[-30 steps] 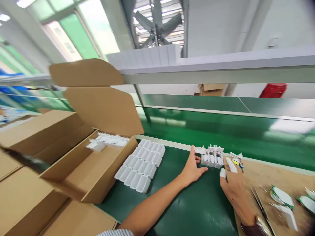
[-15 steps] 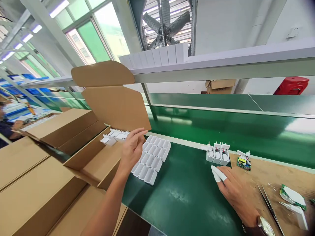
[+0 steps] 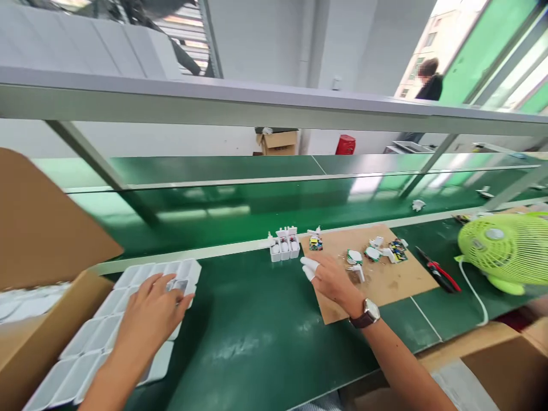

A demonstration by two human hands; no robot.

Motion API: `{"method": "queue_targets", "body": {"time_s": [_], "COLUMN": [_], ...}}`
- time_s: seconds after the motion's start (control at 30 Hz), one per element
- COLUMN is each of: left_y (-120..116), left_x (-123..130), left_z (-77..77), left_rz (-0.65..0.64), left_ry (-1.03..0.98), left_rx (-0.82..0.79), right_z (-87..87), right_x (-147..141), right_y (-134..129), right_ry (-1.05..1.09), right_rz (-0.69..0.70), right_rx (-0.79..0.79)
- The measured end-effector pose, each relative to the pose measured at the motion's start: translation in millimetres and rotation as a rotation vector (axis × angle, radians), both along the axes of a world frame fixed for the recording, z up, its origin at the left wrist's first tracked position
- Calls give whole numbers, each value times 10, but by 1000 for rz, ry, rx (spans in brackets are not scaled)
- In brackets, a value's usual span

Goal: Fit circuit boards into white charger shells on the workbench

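My left hand [image 3: 149,314] is over the rows of white plastic trays [image 3: 92,337] at the left, fingers bent down at a tray near the back right corner; thumb and forefinger are on its edge. My right hand [image 3: 331,279], with white covers on two fingertips, rests at the left edge of the brown board [image 3: 385,288], fingers loosely spread and nothing visible in them. Just behind it stand small white housings [image 3: 285,248] with parts in them. A circuit board with a white piece [image 3: 315,242] lies on the brown board's back left corner.
More circuit boards [image 3: 354,257] lie on the brown board. Red-handled pliers [image 3: 443,277] and a green fan [image 3: 505,248] are at the right. An open carton [image 3: 47,319] stands at the left. A rail [image 3: 257,108] crosses above; a person [image 3: 430,83] is beyond.
The view has swung right. My left hand has moved from beside the carton flap onto the white trays. My right hand remains near the brown board's left edge.
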State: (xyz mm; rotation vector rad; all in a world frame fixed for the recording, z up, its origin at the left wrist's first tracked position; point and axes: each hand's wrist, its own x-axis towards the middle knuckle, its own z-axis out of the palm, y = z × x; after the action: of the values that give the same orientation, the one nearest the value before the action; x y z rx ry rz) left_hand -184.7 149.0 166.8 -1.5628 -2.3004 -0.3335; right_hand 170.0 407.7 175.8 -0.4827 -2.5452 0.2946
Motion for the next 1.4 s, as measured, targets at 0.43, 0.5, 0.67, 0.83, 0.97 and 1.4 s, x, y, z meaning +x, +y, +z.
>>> {"method": "queue_targets", "body": {"time_s": [0.43,0.5,0.67,0.83,0.97,1.4], "left_y": [826,855,705,601,603,523], "left_x": [1069,1118,1006,908,926,994], "left_z": [78,-4,-240,-361,-403,-438], "left_rz": [-469,-469,-435,-411,-431,-349], "left_ry": [-560,-593,-720,-785,-775,-948], "left_rx": [14,39,103,106,107,-18], "right_z": [-142,-165,-23,66,-59,177], "right_x": [51,-100,-68,177,115,-60], "right_y": [676,761,784,283,-241,-336], "right_ry": [-213,-229,-204,-143,-171,-478], "right_rz": [-281,-293,-336,-238,-204,281], "right_rx": [-169,-186,-185,-241,-318,-135]}}
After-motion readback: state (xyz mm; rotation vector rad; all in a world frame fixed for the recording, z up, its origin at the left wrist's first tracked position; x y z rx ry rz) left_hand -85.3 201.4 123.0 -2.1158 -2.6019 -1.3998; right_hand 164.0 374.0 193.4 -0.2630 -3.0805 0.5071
